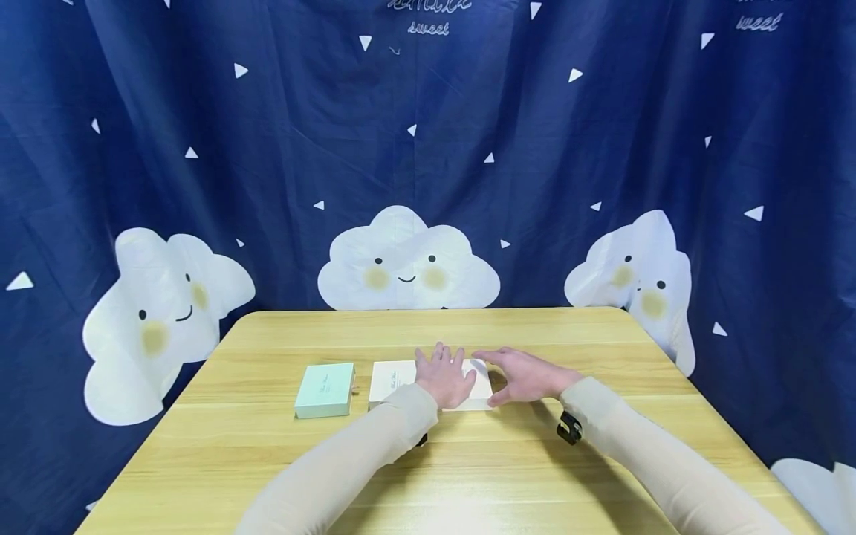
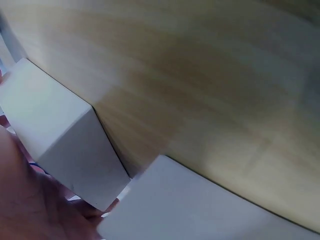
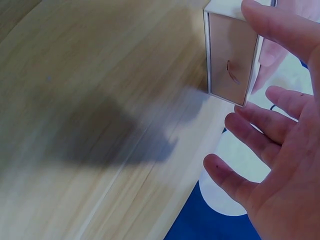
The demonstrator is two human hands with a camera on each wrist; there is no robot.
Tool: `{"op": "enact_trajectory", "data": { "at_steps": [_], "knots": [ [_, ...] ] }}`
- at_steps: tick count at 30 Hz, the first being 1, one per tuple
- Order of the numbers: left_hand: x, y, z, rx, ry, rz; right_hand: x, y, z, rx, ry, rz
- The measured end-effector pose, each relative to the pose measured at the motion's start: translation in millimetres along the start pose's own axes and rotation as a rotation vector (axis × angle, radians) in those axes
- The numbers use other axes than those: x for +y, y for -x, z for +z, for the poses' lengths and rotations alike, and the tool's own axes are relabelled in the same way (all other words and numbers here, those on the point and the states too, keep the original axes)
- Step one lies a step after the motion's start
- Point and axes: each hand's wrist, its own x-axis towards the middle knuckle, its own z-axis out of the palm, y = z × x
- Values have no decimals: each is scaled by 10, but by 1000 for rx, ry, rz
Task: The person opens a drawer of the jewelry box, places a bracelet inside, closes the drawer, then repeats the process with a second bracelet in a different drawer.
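Note:
Two white boxes lie side by side on the table, the left box (image 1: 390, 380) and the right box (image 1: 478, 397). My left hand (image 1: 443, 377) is over the left part of the right box, fingers spread and pointing away; it hides where the boxes come close. In the left wrist view a narrow gap shows between the right box (image 2: 85, 160) and the left box (image 2: 200, 205). At the right box's outer end, my right hand (image 1: 524, 374) has its thumb and fingers apart. A small ribbon pull (image 3: 232, 72) shows on that end. Contact there is unclear.
A mint-green box (image 1: 325, 390) lies left of the white ones, with a small tab on its right side. The wooden table (image 1: 281, 475) ends at a dark blue curtain (image 1: 414, 148) printed with clouds and triangles.

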Motion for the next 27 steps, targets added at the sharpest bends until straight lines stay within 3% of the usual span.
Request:
{"op": "enact_trajectory", "data": {
  "at_steps": [4, 10, 15, 18, 23, 27],
  "knots": [
    [-33, -33, 2, 35, 4, 39, -13, -1, 3, 5, -1, 0],
    [-126, -113, -50, 197, 15, 157, -46, 6, -1, 12, -20, -16],
    [-219, -142, -121, 292, 81, 213, -55, -13, 22, 12, -26, -21],
    [-287, -88, -230, 328, 155, 222, -61, -25, 34, 11, -36, -24],
    [-448, 88, -456, 334, 320, 182, -72, -36, 41, 4, -65, -16],
    [-620, 247, -564, 346, 368, 142, -81, -35, 40, -4, -66, -11]
  ]
}}
